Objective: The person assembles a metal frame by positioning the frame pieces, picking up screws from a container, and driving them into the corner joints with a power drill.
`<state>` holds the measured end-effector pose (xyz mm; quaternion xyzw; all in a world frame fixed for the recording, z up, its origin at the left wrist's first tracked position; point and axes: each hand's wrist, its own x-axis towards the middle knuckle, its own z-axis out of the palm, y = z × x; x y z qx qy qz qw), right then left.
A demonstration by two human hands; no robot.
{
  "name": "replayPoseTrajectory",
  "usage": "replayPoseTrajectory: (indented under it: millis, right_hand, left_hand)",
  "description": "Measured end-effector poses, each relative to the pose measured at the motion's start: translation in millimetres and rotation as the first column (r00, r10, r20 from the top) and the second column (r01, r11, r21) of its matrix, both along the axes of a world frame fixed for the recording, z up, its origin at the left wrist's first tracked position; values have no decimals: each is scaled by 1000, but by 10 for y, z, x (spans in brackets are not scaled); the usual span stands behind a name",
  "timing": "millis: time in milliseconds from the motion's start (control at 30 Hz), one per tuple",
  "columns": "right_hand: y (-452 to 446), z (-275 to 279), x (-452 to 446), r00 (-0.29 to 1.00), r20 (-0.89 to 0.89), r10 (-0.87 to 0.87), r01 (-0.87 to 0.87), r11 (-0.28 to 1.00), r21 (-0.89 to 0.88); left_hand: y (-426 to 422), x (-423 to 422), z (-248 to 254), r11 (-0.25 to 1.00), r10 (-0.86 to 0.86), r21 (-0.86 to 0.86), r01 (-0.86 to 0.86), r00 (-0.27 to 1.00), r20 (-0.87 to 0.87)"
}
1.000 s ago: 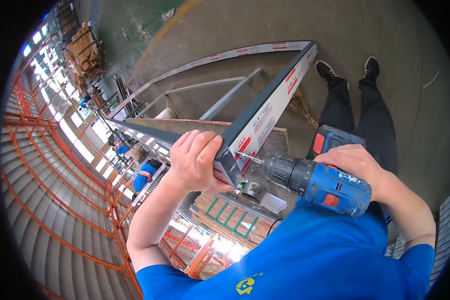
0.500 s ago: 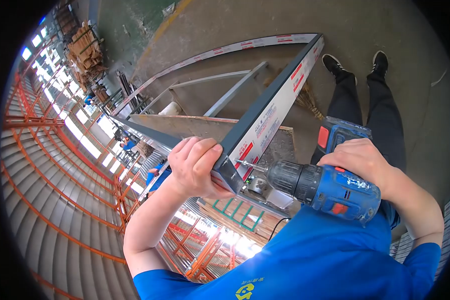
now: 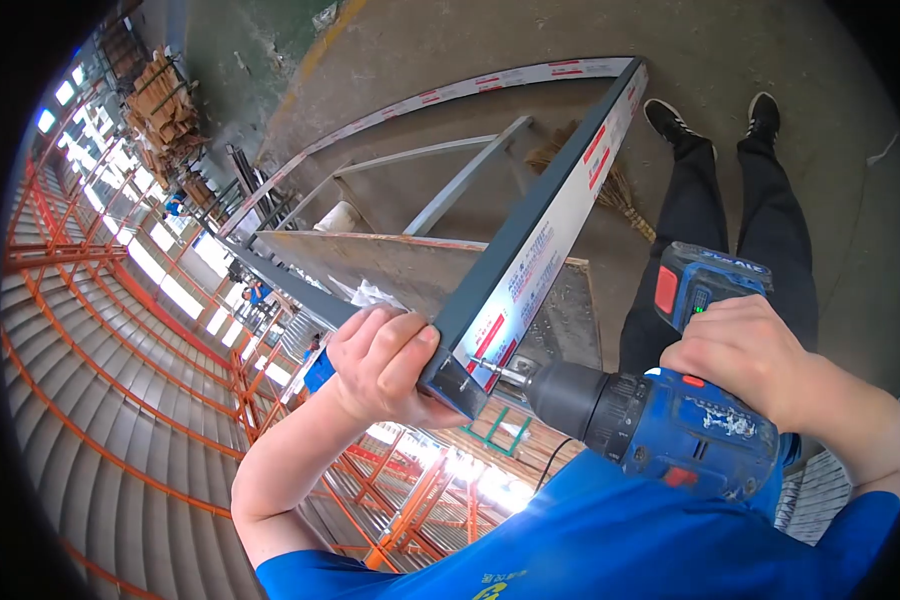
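Note:
A dark metal frame (image 3: 545, 225), its side faces covered with white and red printed film, extends from my hands toward the floor. My left hand (image 3: 383, 362) is closed round its near corner. In my right hand (image 3: 735, 350) is a blue and black cordless drill (image 3: 670, 425), gripped by the handle above its battery. The drill points left, and its bit (image 3: 500, 370) meets the filmed face close to the corner. Whether the tip has entered the metal cannot be made out.
Beneath the frame are a board (image 3: 390, 262) and grey metal bars (image 3: 470, 175). A straw broom (image 3: 620, 195) lies on the floor near my feet. Stacked brown material (image 3: 160, 110) stands at the upper left. A person in blue (image 3: 258, 292) is in the distance.
The drill and my right hand have moved slightly right and down in view. The bit remains at the frame's corner. More of the board beneath the frame shows.

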<state>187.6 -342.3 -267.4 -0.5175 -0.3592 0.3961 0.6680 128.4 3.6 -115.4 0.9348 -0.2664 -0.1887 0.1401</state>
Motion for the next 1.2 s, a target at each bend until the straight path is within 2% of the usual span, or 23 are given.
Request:
replayPoseTrajectory:
  millis: [67,267,567,767,1200]
  right_hand:
    - [2,27,9,999,-37,9,-10,1000,-2]
    - [-20,159,30,994,91,65,-56,994,-99]
    - [-5,283,109,985,161,59,-36,989,-142]
    - [7,266,122,970,235,60,-26,989,-146]
    - [6,255,100,963,261,60,-25,990,-137]
  left_hand:
    - [-1,-4,-17,1000,-1,-3,1,1000,12]
    - [25,-28,-14,1000,-13,14,13,1000,17]
    - [44,-11,-1,999,-33,19,34,999,-16]
    - [52,-2,-2,999,-40,-3,40,999,-15]
    - [41,11,29,1000,6,-8,-7,998,-56]
